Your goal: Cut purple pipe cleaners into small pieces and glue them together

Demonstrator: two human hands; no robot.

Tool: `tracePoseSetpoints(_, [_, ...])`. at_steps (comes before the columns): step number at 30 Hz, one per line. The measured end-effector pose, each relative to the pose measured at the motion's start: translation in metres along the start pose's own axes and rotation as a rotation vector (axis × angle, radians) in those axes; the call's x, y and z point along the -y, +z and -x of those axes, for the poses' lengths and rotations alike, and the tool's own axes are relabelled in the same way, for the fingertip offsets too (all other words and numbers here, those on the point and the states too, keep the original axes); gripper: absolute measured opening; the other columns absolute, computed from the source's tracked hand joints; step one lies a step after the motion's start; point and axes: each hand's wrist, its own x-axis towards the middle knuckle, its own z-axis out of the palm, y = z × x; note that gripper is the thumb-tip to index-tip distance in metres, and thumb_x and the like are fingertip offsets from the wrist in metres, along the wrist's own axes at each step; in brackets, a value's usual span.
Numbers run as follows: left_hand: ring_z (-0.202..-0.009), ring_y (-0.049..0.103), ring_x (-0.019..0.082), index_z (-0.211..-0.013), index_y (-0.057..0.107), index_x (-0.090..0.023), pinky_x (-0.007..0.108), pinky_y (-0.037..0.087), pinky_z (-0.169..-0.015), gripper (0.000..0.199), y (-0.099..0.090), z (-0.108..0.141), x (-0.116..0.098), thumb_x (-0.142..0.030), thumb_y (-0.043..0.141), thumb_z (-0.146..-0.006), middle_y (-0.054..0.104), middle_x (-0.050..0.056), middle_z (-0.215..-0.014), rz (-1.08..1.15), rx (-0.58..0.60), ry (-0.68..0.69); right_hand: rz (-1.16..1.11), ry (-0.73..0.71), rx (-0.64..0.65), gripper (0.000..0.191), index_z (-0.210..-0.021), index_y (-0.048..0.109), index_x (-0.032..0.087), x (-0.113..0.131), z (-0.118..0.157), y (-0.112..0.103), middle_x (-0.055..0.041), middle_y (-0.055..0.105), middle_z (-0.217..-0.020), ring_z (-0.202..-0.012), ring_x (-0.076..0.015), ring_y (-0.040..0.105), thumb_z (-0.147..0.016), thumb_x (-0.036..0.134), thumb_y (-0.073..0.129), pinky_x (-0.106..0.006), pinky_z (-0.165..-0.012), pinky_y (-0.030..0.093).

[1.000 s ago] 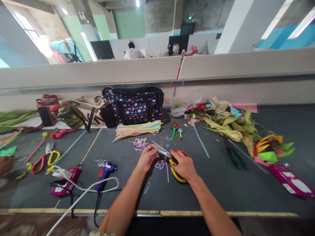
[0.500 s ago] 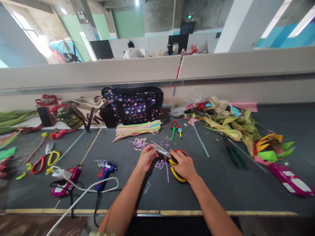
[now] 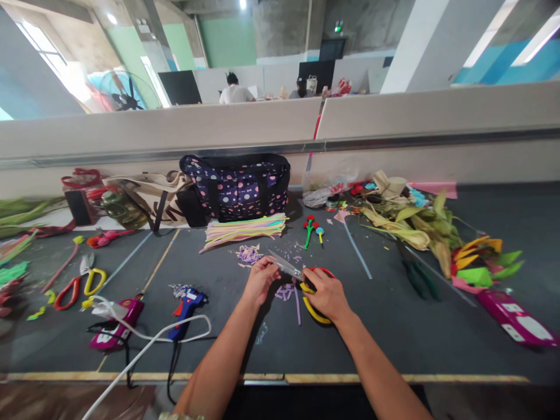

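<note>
I have my right hand (image 3: 327, 294) closed around the handles of the scissors (image 3: 287, 268), and I can see red and yellow loops poking out past the fingers. The shiny blades point away from the right hand, up toward the left hand (image 3: 261, 281). The left hand has its fingers bent in close by the blades. I cannot tell if they pinch something small or only touch the metal.

Just below the blades, between my two hands, I see a little heap of purple bits (image 3: 285, 293) on the bench (image 3: 371, 344). One long purple strip (image 3: 298, 310) lies just left of the right hand. Past the left hand there is another heap of cut pieces (image 3: 249, 255), and behind that a bunch of fuzzy sticks (image 3: 245, 229) in soft colors. A dark bag (image 3: 245, 186) stands behind the sticks.

Out ahead of the right hand I see a red flower (image 3: 310, 223) on a green stem, with a blue flower (image 3: 320, 232) beside it. A blue glue gun (image 3: 189, 304) lies to the left of the left hand. Well to the right of the right hand are some dark green pliers (image 3: 420, 279).
</note>
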Motion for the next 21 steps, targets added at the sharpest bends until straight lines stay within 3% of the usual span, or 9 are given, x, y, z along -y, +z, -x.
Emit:
tracePoseSetpoints(13, [-0.05,0.052,0.006,-0.072,0.058,-0.014,0.019,0.044,-0.053,0.024,0.0002,-0.0008,-0.0007,-0.022,0.078,-0.062,0.057,-0.003,-0.063,-0.018,0.017,-0.001,-0.059,0.014,0.019,0.013,-0.089,0.059,0.025,-0.0001,0.0018,0.0027,0.0012,0.063,-0.079,-0.073,-0.0123,0.058,-0.077,0.024,0.054,-0.021,-0.064,0.037])
tracePoseSetpoints(21, [-0.055,0.056,0.007,-0.077,0.061,-0.013,0.02,0.046,-0.057,0.024,-0.0003,-0.0016,-0.0013,-0.024,0.078,-0.063,0.062,0.0,-0.071,-0.016,0.032,-0.044,0.029,0.139,0.024,0.023,-0.098,0.056,0.025,-0.0071,0.0004,0.0011,-0.0001,0.062,-0.088,-0.077,-0.0137,0.057,-0.075,0.025,0.059,-0.022,-0.064,0.035])
